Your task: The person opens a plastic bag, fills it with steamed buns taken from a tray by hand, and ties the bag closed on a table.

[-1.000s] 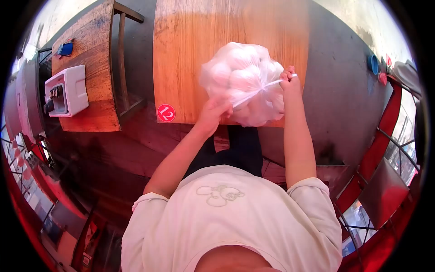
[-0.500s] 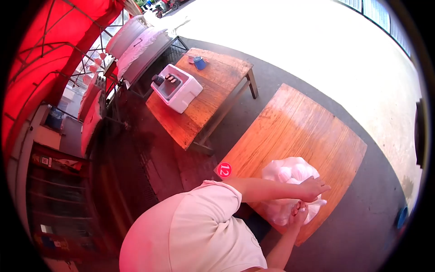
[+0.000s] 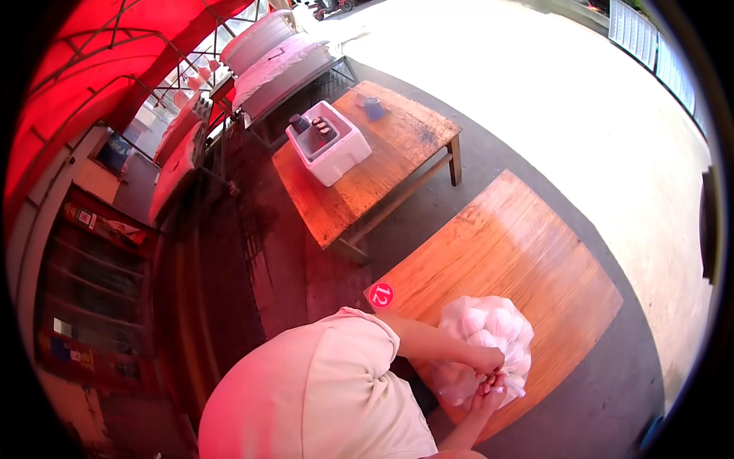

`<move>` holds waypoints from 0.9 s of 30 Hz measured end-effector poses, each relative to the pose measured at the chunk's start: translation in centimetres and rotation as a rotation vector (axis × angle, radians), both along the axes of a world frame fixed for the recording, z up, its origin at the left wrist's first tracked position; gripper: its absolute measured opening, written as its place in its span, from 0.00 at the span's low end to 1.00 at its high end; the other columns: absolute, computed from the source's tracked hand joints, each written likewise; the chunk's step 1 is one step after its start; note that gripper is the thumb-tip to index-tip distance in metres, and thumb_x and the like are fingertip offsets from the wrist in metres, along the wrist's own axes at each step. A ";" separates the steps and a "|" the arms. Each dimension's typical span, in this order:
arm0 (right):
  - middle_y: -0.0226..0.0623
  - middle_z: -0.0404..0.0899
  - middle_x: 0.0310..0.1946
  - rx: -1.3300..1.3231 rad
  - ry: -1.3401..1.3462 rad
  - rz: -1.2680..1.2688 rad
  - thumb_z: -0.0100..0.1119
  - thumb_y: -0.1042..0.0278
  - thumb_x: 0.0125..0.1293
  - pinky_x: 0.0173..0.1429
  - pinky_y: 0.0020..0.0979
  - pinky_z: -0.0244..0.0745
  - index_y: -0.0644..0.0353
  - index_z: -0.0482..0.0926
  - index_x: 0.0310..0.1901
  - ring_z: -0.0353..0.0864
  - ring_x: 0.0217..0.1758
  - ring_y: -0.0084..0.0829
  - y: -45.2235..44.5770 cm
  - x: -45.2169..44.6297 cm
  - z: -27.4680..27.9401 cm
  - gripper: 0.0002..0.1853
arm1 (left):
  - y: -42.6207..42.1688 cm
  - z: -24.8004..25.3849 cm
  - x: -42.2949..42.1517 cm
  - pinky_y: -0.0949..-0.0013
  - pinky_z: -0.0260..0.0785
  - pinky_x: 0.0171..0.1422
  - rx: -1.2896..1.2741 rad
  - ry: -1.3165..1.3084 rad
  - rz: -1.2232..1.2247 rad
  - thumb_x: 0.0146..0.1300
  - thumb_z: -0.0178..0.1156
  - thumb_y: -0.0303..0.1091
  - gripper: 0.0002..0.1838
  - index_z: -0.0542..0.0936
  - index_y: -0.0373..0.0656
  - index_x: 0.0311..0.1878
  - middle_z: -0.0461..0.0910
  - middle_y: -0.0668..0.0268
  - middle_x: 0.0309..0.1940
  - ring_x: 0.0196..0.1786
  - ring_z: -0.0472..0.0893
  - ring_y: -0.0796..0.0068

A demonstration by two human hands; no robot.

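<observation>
A clear plastic bag full of white, round things rests on the near wooden table. What kind of things these are I cannot tell. My left hand comes in over the bag from the left, its fingers closed at the gathered neck of the bag. Just below it, my right hand also pinches the gathered plastic. The two hands touch, and the fingers partly hide the neck. A twisted end of plastic sticks out beside my right hand.
Further off stands a second wooden table, carrying a white foam box with dark objects inside and a blue cup. A round red "12" sticker marks the near table's corner. Covered racks stand at the back left.
My left hand, previously stretched with fingers out above the bag, has come down to the neck beside my right hand and closed. The bag looks more upright and bunched. My view has shifted.
</observation>
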State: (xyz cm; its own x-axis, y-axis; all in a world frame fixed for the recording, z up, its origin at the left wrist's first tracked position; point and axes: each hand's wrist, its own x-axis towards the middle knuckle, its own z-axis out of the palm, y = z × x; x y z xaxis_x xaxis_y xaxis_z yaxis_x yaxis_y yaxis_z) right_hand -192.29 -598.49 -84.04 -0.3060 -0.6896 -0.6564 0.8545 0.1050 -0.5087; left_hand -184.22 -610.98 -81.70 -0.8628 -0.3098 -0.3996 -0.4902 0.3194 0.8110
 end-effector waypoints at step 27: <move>0.44 0.78 0.23 0.085 1.410 0.757 0.58 0.69 0.66 0.32 0.40 0.69 0.64 0.76 0.36 0.78 0.27 0.41 -2.4 -4.5 4.1 0.07 | -2.2 -1.4 0.6 0.69 0.64 0.17 0.584 0.070 0.482 0.51 0.56 0.22 0.05 0.81 0.34 0.26 0.76 0.63 0.14 0.15 0.75 0.72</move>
